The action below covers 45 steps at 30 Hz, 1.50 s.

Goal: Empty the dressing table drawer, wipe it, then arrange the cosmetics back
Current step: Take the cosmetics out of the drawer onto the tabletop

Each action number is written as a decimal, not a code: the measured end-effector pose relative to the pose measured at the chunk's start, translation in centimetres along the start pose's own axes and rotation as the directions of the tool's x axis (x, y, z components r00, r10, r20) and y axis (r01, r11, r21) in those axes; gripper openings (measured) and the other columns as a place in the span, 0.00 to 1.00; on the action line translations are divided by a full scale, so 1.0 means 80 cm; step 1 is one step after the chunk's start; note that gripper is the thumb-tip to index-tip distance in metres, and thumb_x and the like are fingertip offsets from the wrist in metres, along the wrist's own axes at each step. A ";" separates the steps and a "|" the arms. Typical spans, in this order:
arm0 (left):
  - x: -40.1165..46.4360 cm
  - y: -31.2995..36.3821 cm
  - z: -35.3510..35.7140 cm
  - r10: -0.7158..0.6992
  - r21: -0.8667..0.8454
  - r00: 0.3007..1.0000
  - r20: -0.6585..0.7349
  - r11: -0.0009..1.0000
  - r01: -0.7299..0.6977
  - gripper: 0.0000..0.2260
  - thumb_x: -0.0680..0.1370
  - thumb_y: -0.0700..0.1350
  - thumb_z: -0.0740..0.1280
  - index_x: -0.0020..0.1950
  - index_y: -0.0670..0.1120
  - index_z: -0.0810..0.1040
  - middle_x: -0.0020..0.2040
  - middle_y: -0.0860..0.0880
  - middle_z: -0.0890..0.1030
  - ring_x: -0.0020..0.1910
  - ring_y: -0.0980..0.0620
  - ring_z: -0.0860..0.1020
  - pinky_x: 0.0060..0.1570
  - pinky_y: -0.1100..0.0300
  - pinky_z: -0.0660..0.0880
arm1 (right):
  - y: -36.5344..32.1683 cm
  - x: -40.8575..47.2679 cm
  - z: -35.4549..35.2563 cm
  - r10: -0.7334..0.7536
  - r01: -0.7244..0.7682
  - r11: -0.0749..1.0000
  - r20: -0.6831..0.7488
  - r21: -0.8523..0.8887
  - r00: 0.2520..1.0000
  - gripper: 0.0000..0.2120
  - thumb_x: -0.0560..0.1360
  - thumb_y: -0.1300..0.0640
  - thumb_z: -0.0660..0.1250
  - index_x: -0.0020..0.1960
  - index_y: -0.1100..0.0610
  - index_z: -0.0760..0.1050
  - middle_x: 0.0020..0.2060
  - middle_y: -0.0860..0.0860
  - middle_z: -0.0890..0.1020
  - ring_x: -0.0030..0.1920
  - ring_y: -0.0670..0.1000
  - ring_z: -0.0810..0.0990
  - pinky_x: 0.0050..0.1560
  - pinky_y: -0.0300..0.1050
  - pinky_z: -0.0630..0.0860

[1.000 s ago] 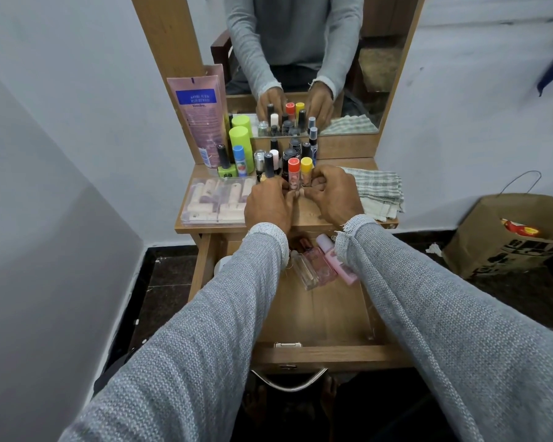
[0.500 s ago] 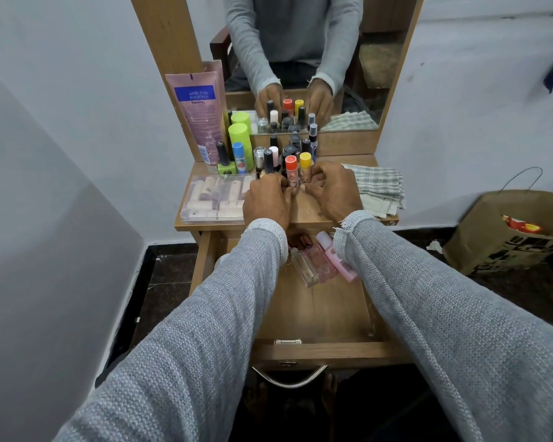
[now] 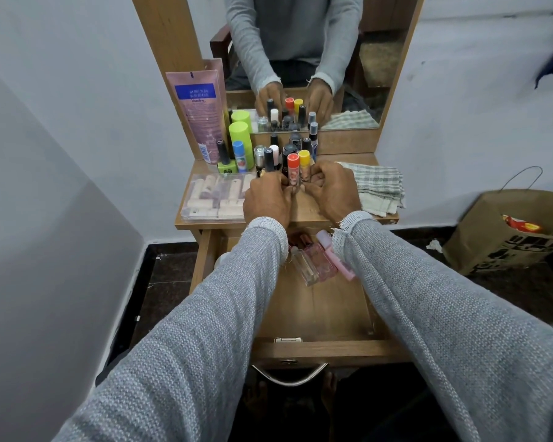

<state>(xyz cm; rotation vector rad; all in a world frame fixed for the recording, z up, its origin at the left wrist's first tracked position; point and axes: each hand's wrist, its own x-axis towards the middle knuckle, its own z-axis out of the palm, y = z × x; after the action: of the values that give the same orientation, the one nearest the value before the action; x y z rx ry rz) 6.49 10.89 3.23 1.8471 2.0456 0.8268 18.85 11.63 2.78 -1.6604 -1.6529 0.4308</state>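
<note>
Both hands [image 3: 300, 196] around small tubes [image 3: 298, 170]

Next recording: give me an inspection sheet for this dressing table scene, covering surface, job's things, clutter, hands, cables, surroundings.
Surface: wooden table top, crowded at the back; drawer below pulled open, its floor mostly bare.
Job's things: small bottles and tubes stand before the mirror; clear box at the left; clear and pink bottles lie at the drawer's back.
Clutter: checked cloth folded at the right.
Hands: left hand and right hand curl round the orange-capped tube and yellow-capped tube.
Cables: nothing seen.
Surroundings: pale walls, dark floor, brown paper bag on the right.
</note>
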 end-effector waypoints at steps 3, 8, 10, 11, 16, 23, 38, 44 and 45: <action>-0.001 0.001 0.000 -0.001 -0.004 1.000 0.001 1.000 0.001 0.08 0.75 0.50 0.71 0.53 0.51 0.82 0.48 0.47 0.84 0.48 0.46 0.80 0.47 0.51 0.78 | -0.001 -0.002 -0.003 -0.001 0.001 1.000 0.004 -0.001 1.000 0.09 0.70 0.61 0.75 0.49 0.58 0.80 0.43 0.54 0.84 0.44 0.54 0.82 0.49 0.53 0.80; -0.003 0.001 -0.002 -0.005 -0.005 1.000 -0.002 1.000 0.005 0.09 0.75 0.51 0.71 0.53 0.51 0.82 0.48 0.47 0.83 0.48 0.45 0.80 0.47 0.52 0.78 | -0.004 -0.005 -0.006 0.002 -0.002 1.000 0.017 -0.001 1.000 0.10 0.69 0.60 0.76 0.49 0.57 0.80 0.43 0.53 0.84 0.44 0.53 0.82 0.49 0.52 0.80; -0.004 0.002 -0.002 -0.002 -0.008 1.000 0.000 1.000 0.002 0.09 0.75 0.51 0.70 0.53 0.51 0.82 0.49 0.47 0.83 0.49 0.45 0.80 0.46 0.52 0.77 | -0.005 -0.005 -0.008 0.000 0.000 1.000 0.022 0.001 1.000 0.10 0.69 0.59 0.76 0.49 0.57 0.80 0.42 0.52 0.84 0.43 0.53 0.81 0.48 0.52 0.80; -0.004 0.002 -0.003 0.001 -0.009 1.000 0.002 1.000 -0.001 0.09 0.75 0.51 0.70 0.53 0.51 0.82 0.49 0.47 0.83 0.49 0.45 0.80 0.46 0.53 0.77 | -0.005 -0.005 -0.008 -0.003 0.003 1.000 0.025 -0.001 1.000 0.10 0.69 0.59 0.76 0.50 0.57 0.80 0.41 0.52 0.83 0.43 0.53 0.81 0.48 0.51 0.80; -0.006 0.003 -0.005 0.009 -0.010 1.000 0.006 1.000 -0.009 0.10 0.75 0.51 0.70 0.54 0.50 0.82 0.49 0.47 0.83 0.49 0.45 0.80 0.47 0.53 0.77 | -0.007 -0.006 -0.009 0.006 -0.007 1.000 0.036 0.022 0.999 0.13 0.69 0.58 0.76 0.52 0.57 0.79 0.43 0.52 0.84 0.43 0.51 0.81 0.48 0.51 0.80; -0.005 0.006 -0.007 -0.001 0.016 1.000 0.015 1.000 0.001 0.11 0.75 0.53 0.70 0.54 0.50 0.81 0.50 0.47 0.83 0.50 0.45 0.79 0.43 0.55 0.72 | -0.009 -0.010 -0.013 -0.038 0.038 0.999 0.007 0.017 0.999 0.07 0.71 0.59 0.75 0.47 0.56 0.78 0.42 0.51 0.84 0.43 0.51 0.81 0.47 0.49 0.80; -0.008 0.005 -0.006 0.011 0.030 1.000 0.006 0.999 -0.011 0.11 0.75 0.50 0.69 0.56 0.49 0.80 0.52 0.47 0.82 0.52 0.45 0.79 0.50 0.51 0.76 | -0.019 -0.016 -0.081 -0.018 0.026 0.987 -0.050 0.162 0.999 0.08 0.70 0.60 0.72 0.47 0.61 0.78 0.37 0.49 0.81 0.32 0.44 0.79 0.28 0.29 0.72; -0.011 0.003 -0.006 0.041 0.018 0.999 0.006 0.999 -0.041 0.11 0.74 0.49 0.70 0.55 0.48 0.79 0.50 0.47 0.83 0.51 0.45 0.80 0.49 0.52 0.75 | -0.008 -0.012 -0.083 -0.028 0.020 0.998 0.148 0.060 0.989 0.11 0.72 0.53 0.72 0.40 0.60 0.74 0.37 0.56 0.83 0.37 0.51 0.81 0.40 0.41 0.78; -0.011 0.002 -0.006 0.039 0.018 0.999 0.007 0.999 -0.039 0.11 0.74 0.49 0.70 0.55 0.48 0.79 0.50 0.47 0.83 0.51 0.45 0.80 0.49 0.52 0.75 | -0.009 -0.011 -0.081 -0.036 0.032 0.999 0.202 0.023 0.979 0.12 0.74 0.52 0.71 0.39 0.59 0.74 0.37 0.56 0.83 0.38 0.54 0.82 0.44 0.48 0.79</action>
<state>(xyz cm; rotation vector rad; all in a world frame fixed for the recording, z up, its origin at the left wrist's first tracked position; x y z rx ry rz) 6.50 9.93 3.61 1.9025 2.0264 0.8135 22.74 8.98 7.36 -1.6153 -1.8151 0.6141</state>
